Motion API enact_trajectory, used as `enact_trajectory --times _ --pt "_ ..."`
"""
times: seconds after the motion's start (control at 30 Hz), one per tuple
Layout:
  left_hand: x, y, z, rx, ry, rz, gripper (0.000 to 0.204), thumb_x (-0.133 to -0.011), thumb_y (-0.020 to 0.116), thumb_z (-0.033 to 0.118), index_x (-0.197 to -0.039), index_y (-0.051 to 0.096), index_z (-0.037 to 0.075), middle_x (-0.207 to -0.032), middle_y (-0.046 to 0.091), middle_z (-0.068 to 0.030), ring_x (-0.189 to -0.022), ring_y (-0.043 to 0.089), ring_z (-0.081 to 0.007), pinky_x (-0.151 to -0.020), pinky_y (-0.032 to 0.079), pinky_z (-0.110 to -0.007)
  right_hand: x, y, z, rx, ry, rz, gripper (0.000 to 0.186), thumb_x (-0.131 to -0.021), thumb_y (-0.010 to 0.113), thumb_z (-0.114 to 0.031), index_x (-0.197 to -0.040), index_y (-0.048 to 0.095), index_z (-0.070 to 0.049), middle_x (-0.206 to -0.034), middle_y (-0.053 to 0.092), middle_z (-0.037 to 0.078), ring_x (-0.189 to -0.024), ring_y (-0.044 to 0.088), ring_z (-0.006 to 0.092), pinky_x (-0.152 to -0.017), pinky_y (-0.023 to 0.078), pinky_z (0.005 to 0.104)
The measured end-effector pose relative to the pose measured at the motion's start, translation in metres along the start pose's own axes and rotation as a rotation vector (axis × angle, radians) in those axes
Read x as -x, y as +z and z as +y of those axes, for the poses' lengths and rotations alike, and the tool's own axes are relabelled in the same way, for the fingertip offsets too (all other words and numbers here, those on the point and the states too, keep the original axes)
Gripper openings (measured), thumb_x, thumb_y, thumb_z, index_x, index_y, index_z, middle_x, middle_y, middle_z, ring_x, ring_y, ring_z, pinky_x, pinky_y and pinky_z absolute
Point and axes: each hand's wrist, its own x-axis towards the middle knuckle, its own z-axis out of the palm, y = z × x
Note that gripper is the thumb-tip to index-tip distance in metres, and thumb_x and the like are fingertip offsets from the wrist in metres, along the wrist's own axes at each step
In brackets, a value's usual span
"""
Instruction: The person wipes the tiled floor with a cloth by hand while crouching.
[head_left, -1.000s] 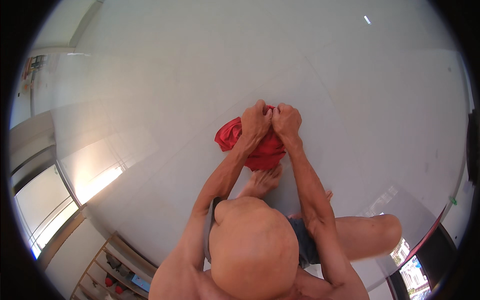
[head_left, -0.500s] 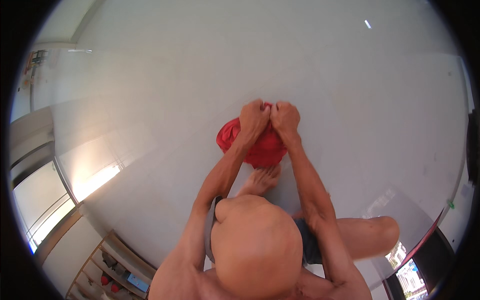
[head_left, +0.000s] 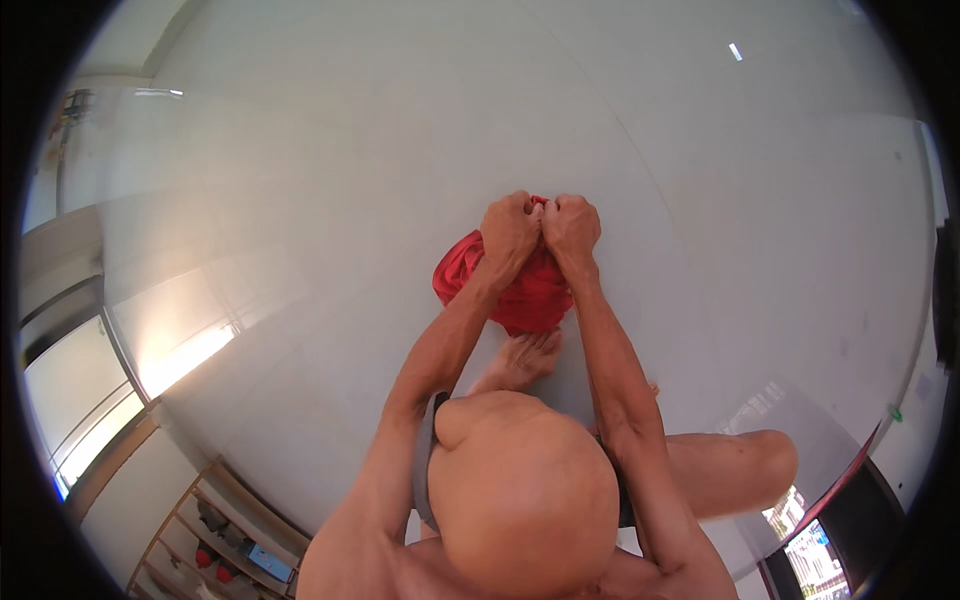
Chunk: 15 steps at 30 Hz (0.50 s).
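Observation:
A bunched red cloth (head_left: pixel 525 290) hangs in front of me above the pale floor. My left hand (head_left: pixel 508 230) grips its upper edge in a closed fist. Right beside it, my right hand (head_left: pixel 571 225) is also clenched on the cloth's top, and the two fists touch. Most of the fabric droops below my hands and between my forearms. My bare foot (head_left: pixel 520 360) rests on the floor under the cloth.
Glossy white tiled floor (head_left: pixel 300 200) spreads all around. A wooden shelf with small items (head_left: pixel 225 540) stands at the lower left beside a bright window (head_left: pixel 80 420). My bent knee (head_left: pixel 750 465) lies to the right. A dark doorway edge (head_left: pixel 850 520) is at the lower right.
Both fists stay together on the red cloth. The fabric has been gathered more tightly under my hands, and the loose part on the left has shrunk a little.

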Motion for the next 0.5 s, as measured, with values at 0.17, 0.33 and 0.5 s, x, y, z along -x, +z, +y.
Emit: enact_trajectory --times 0.17,0.33,0.5 --pt "0.016 -0.001 -0.006 -0.081 -0.026 -0.1 0.031 -0.09 0.072 0.031 -0.083 0.07 0.001 -0.082 0.071 -0.0235 -0.078 0.069 -0.0448 -0.069 0.054 -0.054 0.029 0.008 0.012 0.004 -0.011 -0.001 0.034 -0.093 0.058 -0.024 -0.072 0.071 -0.001 -0.079 0.071 0.025 -0.076 0.07 0.0473 -0.069 0.055 0.0557" --pt "-0.01 -0.01 0.012 -0.049 -0.004 -0.097 0.029 -0.089 0.072 0.03 -0.082 0.071 0.002 -0.084 0.072 -0.0219 -0.081 0.07 -0.0459 -0.073 0.055 -0.055 -0.002 0.001 0.002 -0.095 0.041 0.054 0.033 -0.094 0.058 -0.024 -0.073 0.069 -0.002 -0.078 0.07 0.026 -0.074 0.068 0.0488 -0.067 0.053 0.0578" --pt "0.016 -0.011 0.0 -0.211 -0.003 -0.272 0.026 -0.089 0.071 0.029 -0.091 0.07 0.003 -0.087 0.073 -0.0205 -0.086 0.07 -0.0454 -0.074 0.055 -0.053 0.055 0.012 0.013 -0.134 0.077 0.088 0.034 -0.099 0.057 -0.028 -0.08 0.066 -0.001 -0.081 0.07 0.026 -0.077 0.067 0.0502 -0.07 0.052 0.0584"
